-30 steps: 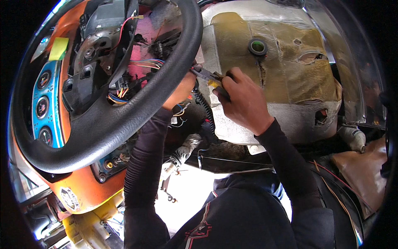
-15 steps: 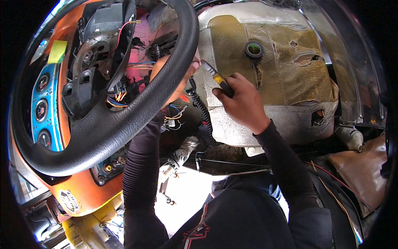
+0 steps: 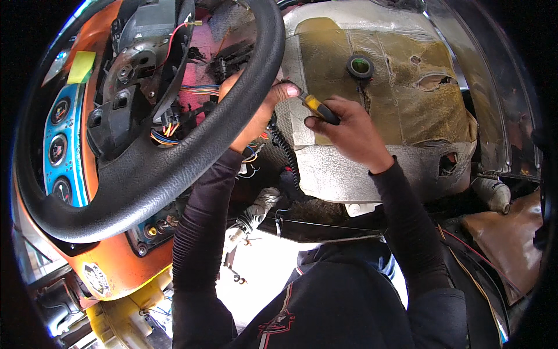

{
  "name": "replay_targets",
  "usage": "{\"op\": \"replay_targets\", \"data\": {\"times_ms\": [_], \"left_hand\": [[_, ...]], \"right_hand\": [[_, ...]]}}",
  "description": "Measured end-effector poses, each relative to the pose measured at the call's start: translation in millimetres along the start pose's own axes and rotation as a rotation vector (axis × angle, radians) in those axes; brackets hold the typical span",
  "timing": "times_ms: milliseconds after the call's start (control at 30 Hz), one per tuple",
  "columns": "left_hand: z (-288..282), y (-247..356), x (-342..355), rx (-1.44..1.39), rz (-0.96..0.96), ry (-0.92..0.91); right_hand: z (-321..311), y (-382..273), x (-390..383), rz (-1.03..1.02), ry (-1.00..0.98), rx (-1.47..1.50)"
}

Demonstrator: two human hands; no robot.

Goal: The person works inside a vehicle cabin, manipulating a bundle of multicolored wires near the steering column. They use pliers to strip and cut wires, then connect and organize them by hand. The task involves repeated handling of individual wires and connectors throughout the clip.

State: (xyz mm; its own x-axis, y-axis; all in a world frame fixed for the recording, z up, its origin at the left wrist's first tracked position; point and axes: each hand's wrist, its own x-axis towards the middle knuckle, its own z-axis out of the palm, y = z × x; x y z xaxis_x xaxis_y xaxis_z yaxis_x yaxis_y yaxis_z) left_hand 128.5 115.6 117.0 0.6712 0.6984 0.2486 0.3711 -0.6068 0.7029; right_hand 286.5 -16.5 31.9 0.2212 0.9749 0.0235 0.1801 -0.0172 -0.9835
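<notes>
My left hand [image 3: 260, 119] reaches behind the black steering wheel [image 3: 192, 157], which hides part of it. Its thumb and fingers are pinched together on what looks like a thin wire, mostly covered by the thumb. In my right hand [image 3: 354, 131] is a utility knife [image 3: 317, 107] with a yellow and black handle. The knife's metal tip meets the left thumb, and the end of the blade is hidden there. Just beyond the right hand, a roll of black tape [image 3: 360, 67] lies on the worn seat [image 3: 407, 116].
Bundles of coloured wires [image 3: 199, 89] hang from the opened steering column [image 3: 131, 72]. A coiled black cord [image 3: 285, 148] runs down beside the seat. Left of the wheel is a blue gauge panel [image 3: 67, 145]. A brown sheet [image 3: 505, 250] lies at the right.
Both hands have shifted slightly to the right. The left thumb now presses against the knife's tip, covering the metal part that showed before.
</notes>
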Motion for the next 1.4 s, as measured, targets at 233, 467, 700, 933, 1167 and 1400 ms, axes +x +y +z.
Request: {"op": "replay_targets", "data": {"times_ms": [233,467,700,933,1167,1400], "left_hand": [[11.5,-7.0,-2.5,0.069,-0.155,0.069],[-2.5,-29.3,-2.3,0.147,-0.179,-0.121],[-17.4,-42.0,-2.3,0.001,-0.069,-0.248],[-18.8,-45.3,-6.2,-0.34,-0.205,-0.233],[-32.8,-48.4,0.2,-0.426,-0.296,-0.219],[-33.2,-43.8,5.2,-0.484,-0.307,-0.266]], "right_hand": [[32.2,-11.8,-4.4,-0.057,0.349,-0.389],[11.1,-15.1,-15.2,-0.043,0.279,-0.484],[14.8,-5.6,-16.4,-0.182,0.256,-0.502],[9.0,-3.8,-16.1,-0.16,0.24,-0.548],[-15.7,-4.3,-26.6,0.101,0.249,-0.999],[9.0,-21.6,-21.1,-0.262,0.382,-0.696]]}}
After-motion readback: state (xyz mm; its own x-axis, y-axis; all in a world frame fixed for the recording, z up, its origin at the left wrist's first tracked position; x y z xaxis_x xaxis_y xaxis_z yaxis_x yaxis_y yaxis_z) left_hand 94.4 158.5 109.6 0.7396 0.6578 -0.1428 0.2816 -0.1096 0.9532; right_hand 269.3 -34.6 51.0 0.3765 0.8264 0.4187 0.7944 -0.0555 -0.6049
